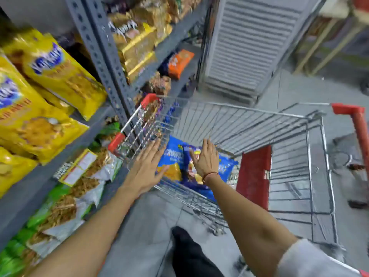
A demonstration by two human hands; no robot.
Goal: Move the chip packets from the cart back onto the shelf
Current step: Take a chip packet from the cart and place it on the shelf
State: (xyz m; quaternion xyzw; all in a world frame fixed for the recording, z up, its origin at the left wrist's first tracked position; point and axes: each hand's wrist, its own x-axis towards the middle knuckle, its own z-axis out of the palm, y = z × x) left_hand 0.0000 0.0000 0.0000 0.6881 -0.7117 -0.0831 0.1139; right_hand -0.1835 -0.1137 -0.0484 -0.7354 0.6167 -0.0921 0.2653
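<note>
Shelf: grey steel, stocked with yellow packets. Left hand: flat, fingers spread, holding nothing, over the cart's left rim. Cart: wire basket. Blue chip packets: lying at the cart's near-left corner; judged light, soft, crinkly, crushable; best taken by the edges. Right hand: spread and empty above them.

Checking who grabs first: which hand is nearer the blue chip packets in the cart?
Right. The right hand is spread directly over the blue chip packets, while the left hand is open at the cart's near-left edge, beside them.
</note>
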